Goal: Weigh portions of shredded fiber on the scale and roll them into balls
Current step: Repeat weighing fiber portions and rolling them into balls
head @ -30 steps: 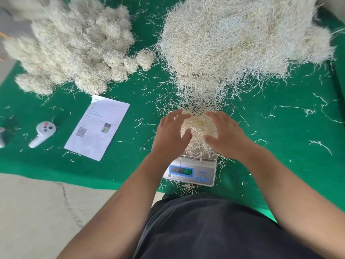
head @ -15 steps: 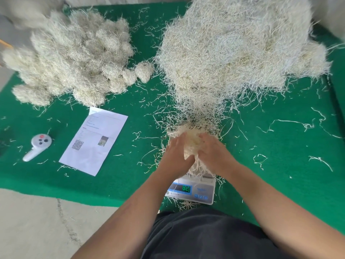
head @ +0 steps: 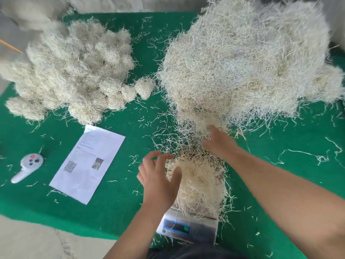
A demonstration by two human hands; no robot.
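Left hand [head: 158, 176] fingers spread, touching pale shredded fiber portion [head: 197, 184] on small grey digital scale [head: 186, 228], right hand [head: 220, 141] reaching into big loose fiber heap [head: 242, 62] ahead, grip unclear, hands apart

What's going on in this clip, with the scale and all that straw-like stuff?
A person is portioning shredded fiber. A loose portion sits on the scale, whose display is too blurred to read. The left hand touches that portion's side with relaxed fingers, while the right hand reaches into the edge of the big loose pile. Finished balls are heaped at far left on the green mat.
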